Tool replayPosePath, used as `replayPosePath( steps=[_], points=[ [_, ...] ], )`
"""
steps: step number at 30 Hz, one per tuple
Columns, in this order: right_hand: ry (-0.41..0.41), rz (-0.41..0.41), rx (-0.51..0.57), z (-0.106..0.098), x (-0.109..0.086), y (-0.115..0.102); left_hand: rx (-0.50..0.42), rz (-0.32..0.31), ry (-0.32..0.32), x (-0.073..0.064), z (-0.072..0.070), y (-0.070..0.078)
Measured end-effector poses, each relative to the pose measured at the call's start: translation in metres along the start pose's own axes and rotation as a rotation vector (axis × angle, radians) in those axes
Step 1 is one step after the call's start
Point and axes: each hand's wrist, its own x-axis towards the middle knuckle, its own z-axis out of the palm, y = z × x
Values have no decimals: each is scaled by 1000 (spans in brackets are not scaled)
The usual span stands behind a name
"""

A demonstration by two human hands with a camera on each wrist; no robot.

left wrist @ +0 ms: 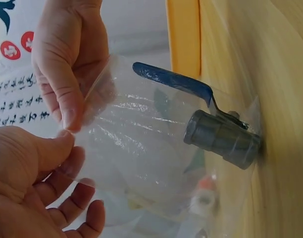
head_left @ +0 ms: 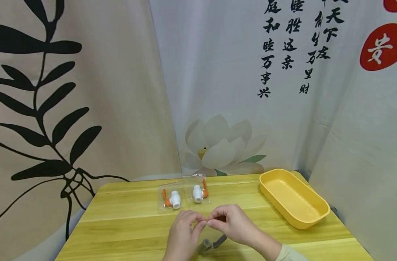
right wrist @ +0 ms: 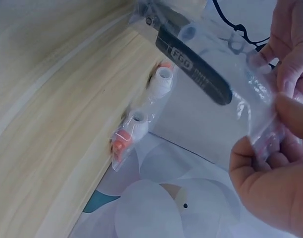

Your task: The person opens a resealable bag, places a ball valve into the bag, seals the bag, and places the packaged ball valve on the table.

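A grey ball valve [left wrist: 223, 139] with a long dark lever handle [left wrist: 174, 79] sits inside a clear plastic bag [left wrist: 136, 134], its lower end close to the table in the left wrist view. At the bag's top edge, my left hand [head_left: 183, 233] pinches the plastic between thumb and forefinger. Right beside it, my right hand [head_left: 232, 224] pinches the same edge, the two thumbs nearly meeting. Raised lettering shows on the lever in the right wrist view. From the head view, the valve body [head_left: 204, 246] is partly covered by the left hand.
Two bagged white valves with orange handles lie behind the hands, one on the left [head_left: 175, 200] and one on the right [head_left: 197, 194]. A yellow tray [head_left: 296, 197] stands at the right of the wooden table [head_left: 126, 217]. A printed curtain [head_left: 120, 90] hangs behind.
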Motion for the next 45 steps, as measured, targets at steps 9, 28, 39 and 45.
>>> replayPosePath(
  steps=[9,28,39,45],
  points=[
    [105,-99,-133,6,-1,-3,-5,-19,-36,0,0,1],
    [171,-215,-311,6,-3,13,-39,-79,83,-2,0,-7],
    [180,-187,-304,3,-5,22,-52,-114,126,2,-7,-11],
    [124,-102,-250,-2,-7,24,-35,-177,116,2,-10,-13]
  ],
)
